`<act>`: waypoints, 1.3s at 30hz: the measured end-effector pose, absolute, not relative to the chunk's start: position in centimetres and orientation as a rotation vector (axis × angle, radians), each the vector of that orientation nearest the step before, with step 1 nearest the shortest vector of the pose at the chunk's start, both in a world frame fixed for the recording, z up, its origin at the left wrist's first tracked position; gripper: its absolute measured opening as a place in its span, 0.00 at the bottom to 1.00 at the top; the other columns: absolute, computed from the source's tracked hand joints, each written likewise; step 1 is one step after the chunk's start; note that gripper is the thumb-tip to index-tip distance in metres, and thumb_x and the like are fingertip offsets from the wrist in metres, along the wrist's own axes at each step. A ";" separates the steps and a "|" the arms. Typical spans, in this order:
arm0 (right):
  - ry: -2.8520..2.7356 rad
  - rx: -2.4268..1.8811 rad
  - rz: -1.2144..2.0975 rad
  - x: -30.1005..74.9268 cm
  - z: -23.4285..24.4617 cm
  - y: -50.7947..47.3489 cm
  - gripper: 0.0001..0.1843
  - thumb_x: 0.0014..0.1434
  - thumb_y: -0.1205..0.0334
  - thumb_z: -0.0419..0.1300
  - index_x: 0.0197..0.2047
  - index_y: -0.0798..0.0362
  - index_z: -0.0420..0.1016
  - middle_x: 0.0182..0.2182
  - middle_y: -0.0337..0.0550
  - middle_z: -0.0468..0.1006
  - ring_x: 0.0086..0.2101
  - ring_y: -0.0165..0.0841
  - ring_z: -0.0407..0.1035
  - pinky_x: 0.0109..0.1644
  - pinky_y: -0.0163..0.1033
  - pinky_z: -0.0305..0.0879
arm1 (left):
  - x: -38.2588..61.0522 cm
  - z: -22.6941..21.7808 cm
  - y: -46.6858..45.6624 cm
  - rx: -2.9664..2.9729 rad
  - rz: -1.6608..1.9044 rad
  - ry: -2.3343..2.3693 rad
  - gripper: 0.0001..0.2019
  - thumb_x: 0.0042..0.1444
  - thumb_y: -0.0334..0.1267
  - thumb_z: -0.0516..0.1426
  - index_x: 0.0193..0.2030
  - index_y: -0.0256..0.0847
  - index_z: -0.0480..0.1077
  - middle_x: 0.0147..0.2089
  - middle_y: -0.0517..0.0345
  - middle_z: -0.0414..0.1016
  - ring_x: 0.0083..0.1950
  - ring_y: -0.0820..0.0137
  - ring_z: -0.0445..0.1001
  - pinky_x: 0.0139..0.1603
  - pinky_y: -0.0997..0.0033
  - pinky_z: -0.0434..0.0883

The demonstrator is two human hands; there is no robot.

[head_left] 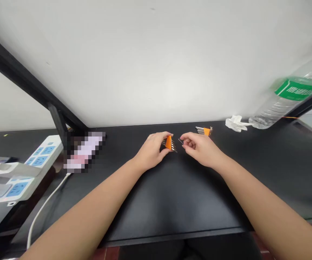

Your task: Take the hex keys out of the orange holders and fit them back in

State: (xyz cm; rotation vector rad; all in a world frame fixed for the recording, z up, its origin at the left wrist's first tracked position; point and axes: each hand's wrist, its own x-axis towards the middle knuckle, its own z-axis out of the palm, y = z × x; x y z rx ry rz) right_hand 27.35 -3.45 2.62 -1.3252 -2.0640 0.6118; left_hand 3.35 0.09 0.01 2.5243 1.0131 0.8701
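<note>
Bare forearms [101, 202] reach from the bottom corners over the black table [172, 202] and lead to two hands near its back edge. The left hand [153, 151] is closed on an orange holder [168, 142], gripping it between thumb and fingers, with a row of metal keys [173, 146] jutting from its right side. The right hand [199, 147] is curled just beside it, thumb and index finger pinching a thin metal piece [181, 141]. It looks like one key of such a set, though it is too small to be sure. This piece is apart from the holder, in the gap between the hands.

I judge the handling of the gripped set to be partway: several keys sit in the holder, while one piece is separate in the fingers. Whether it is coming out or going in, I cannot tell, nor whether any slot is vacant, so how much is left is uncertain. Behind the right hand, a second orange holder [207, 131] lies with its own metal rods [200, 130] seated and neither hand gripping it.

Farther right, a crumpled white tissue [237, 124] lies by the base of a clear plastic bottle [269, 108]. Well to the left are a pixelated object [87, 150] with a white cable [46, 202] and a white power strip [53, 141].
</note>
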 end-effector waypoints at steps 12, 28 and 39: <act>-2.134 -1.096 0.341 27.0 2.0 -3.4 0.11 0.67 0.70 0.56 0.43 0.52 0.80 0.36 0.44 0.77 0.34 0.32 0.71 0.39 0.40 0.68 | 3.8 0.7 -0.3 2.622 0.738 0.974 0.20 0.63 0.40 0.62 0.60 0.43 0.65 0.53 0.53 0.77 0.54 0.62 0.74 0.59 0.56 0.69; -2.144 -1.122 0.280 27.1 2.0 -3.5 0.09 0.69 0.70 0.56 0.44 0.52 0.78 0.39 0.45 0.77 0.37 0.33 0.73 0.43 0.40 0.71 | 3.7 0.4 0.0 2.788 0.707 0.967 0.21 0.64 0.40 0.61 0.61 0.41 0.66 0.55 0.48 0.76 0.58 0.58 0.72 0.64 0.50 0.67; -2.205 -1.195 0.260 25.4 2.4 -4.7 0.12 0.66 0.75 0.52 0.44 0.52 0.74 0.41 0.47 0.75 0.39 0.35 0.72 0.44 0.42 0.69 | 4.3 0.7 -0.4 2.865 0.574 0.977 0.17 0.66 0.40 0.58 0.61 0.43 0.69 0.61 0.50 0.77 0.73 0.53 0.60 0.76 0.38 0.51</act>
